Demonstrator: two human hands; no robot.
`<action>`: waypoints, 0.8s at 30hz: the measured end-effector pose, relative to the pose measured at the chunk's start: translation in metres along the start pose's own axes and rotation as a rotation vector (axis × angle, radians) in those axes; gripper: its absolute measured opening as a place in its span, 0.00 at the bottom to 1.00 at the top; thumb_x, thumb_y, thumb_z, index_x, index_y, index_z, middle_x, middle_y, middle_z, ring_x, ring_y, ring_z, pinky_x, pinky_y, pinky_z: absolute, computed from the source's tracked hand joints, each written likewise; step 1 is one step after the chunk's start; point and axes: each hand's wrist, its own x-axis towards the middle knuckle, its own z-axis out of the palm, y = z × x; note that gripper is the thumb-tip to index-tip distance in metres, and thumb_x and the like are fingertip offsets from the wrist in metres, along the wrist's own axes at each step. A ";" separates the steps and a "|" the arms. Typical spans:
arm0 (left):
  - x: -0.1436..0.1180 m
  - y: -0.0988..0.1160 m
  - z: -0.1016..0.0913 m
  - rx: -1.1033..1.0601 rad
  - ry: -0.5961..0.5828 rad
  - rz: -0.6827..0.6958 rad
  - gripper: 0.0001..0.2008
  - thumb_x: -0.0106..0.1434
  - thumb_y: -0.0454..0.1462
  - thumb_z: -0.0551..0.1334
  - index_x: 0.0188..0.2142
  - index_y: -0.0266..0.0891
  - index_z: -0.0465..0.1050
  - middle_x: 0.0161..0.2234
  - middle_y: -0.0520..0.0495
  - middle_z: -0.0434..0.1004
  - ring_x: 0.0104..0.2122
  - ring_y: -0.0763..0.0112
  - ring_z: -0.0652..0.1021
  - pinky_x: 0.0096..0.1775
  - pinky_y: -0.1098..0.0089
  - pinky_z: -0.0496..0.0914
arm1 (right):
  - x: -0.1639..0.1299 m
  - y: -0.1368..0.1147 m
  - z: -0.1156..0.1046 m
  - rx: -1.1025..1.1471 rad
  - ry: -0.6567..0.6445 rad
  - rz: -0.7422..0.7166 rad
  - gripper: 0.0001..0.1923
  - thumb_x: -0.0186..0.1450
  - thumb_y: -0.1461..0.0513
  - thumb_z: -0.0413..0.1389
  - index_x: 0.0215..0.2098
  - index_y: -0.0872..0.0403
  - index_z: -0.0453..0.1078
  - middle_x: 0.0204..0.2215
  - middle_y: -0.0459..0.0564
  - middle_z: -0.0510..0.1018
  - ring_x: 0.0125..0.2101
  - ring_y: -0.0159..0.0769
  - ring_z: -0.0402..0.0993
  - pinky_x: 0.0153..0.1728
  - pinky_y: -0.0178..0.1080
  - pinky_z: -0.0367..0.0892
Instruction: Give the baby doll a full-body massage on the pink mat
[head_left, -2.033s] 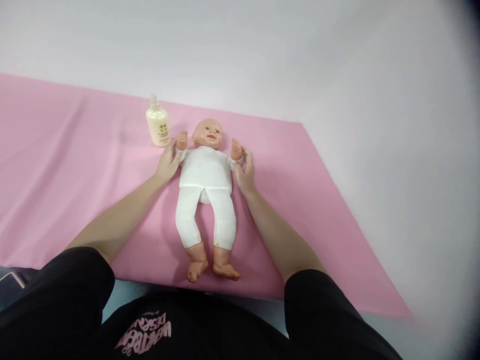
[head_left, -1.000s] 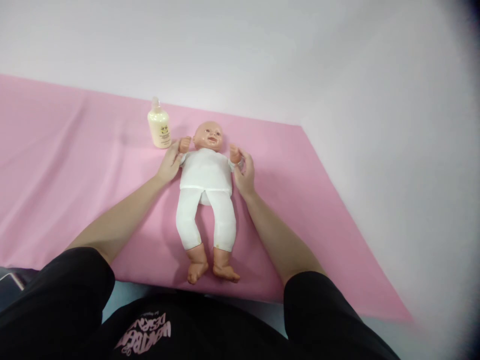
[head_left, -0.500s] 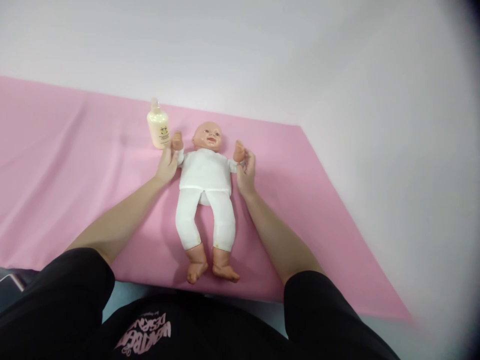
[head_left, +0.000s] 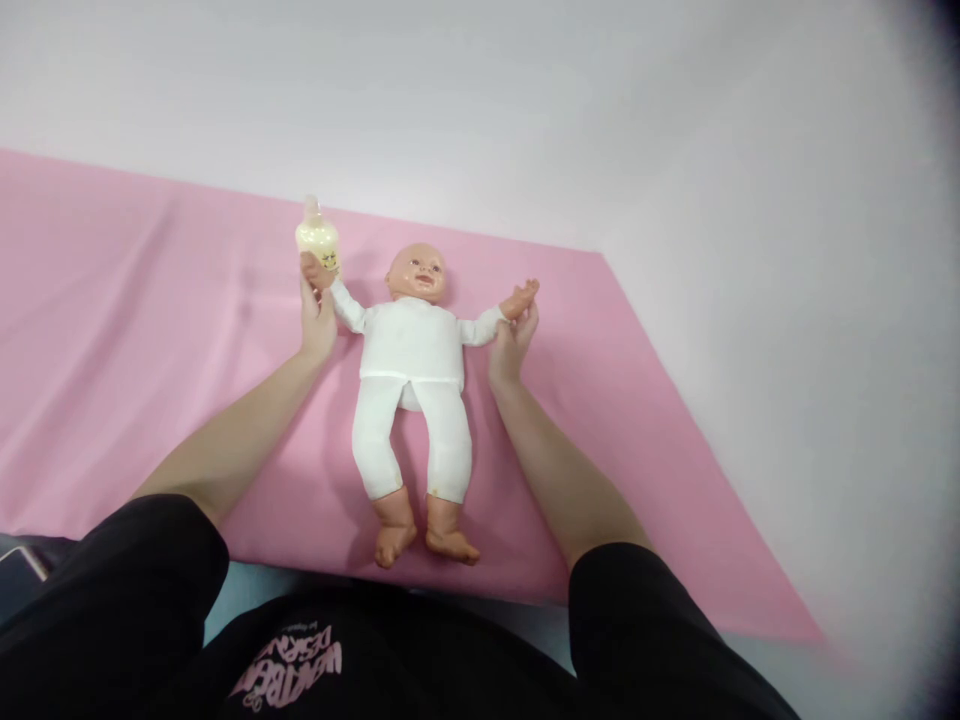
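A baby doll (head_left: 411, 340) with a white cloth body lies on its back, head away from me and bare plastic feet towards me. Its two arms are stretched out sideways. My left hand (head_left: 319, 322) is closed on the doll's arm at the left, near the plastic hand. On the other side, my right hand (head_left: 514, 340) grips the doll's other arm at the wrist. Some of my fingers are hidden behind the doll's arms. A pale yellow lotion bottle (head_left: 317, 238) stands just behind my left hand, its lower part covered by the doll's hand.
A pink sheet (head_left: 187, 300) covers the table, with soft creases at the left. Its far edge meets a white surface (head_left: 480, 120). At the bottom left, a dark object with a light edge (head_left: 22, 572) shows partly beyond the near edge.
Both my hands have moved outwards, spreading the doll's arms away from its body. The doll's hand at the left now overlaps the bottle. Its body and legs stay in place.
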 end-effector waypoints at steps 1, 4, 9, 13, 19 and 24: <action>-0.004 0.006 0.003 0.028 -0.024 0.047 0.40 0.72 0.61 0.56 0.75 0.50 0.49 0.75 0.40 0.54 0.74 0.53 0.60 0.72 0.53 0.57 | -0.002 -0.009 0.003 -0.007 -0.053 -0.024 0.35 0.69 0.57 0.50 0.73 0.48 0.48 0.73 0.60 0.58 0.73 0.48 0.58 0.69 0.62 0.62; -0.014 0.019 0.010 0.143 -0.167 0.205 0.42 0.71 0.62 0.57 0.75 0.45 0.51 0.75 0.36 0.56 0.73 0.50 0.61 0.72 0.51 0.56 | -0.011 -0.031 0.010 -0.083 -0.209 -0.097 0.30 0.70 0.55 0.53 0.70 0.48 0.58 0.68 0.58 0.68 0.69 0.49 0.65 0.69 0.61 0.62; -0.021 0.028 0.014 0.401 -0.441 0.403 0.33 0.74 0.55 0.54 0.71 0.42 0.64 0.68 0.34 0.70 0.68 0.47 0.69 0.70 0.46 0.59 | -0.019 -0.049 0.013 -0.252 -0.485 -0.293 0.24 0.69 0.61 0.52 0.62 0.45 0.71 0.60 0.53 0.79 0.61 0.48 0.73 0.68 0.59 0.64; -0.023 0.036 0.018 0.479 -0.574 0.473 0.25 0.77 0.48 0.51 0.66 0.43 0.71 0.65 0.36 0.74 0.65 0.48 0.73 0.67 0.45 0.64 | -0.018 -0.052 0.014 -0.292 -0.529 -0.335 0.28 0.66 0.65 0.50 0.63 0.45 0.71 0.60 0.51 0.79 0.61 0.47 0.74 0.67 0.59 0.66; -0.022 0.034 0.016 0.293 -0.331 0.333 0.34 0.71 0.58 0.59 0.68 0.42 0.66 0.66 0.34 0.71 0.67 0.46 0.70 0.70 0.45 0.58 | -0.018 -0.043 0.012 -0.221 -0.396 -0.225 0.24 0.69 0.58 0.53 0.64 0.45 0.68 0.60 0.54 0.77 0.62 0.46 0.72 0.68 0.57 0.65; -0.012 0.017 0.009 0.069 -0.050 0.123 0.38 0.72 0.59 0.59 0.73 0.50 0.52 0.73 0.38 0.58 0.72 0.51 0.63 0.71 0.50 0.58 | -0.010 -0.026 0.010 -0.046 -0.176 -0.071 0.31 0.69 0.55 0.52 0.69 0.48 0.55 0.70 0.60 0.64 0.70 0.48 0.63 0.70 0.62 0.60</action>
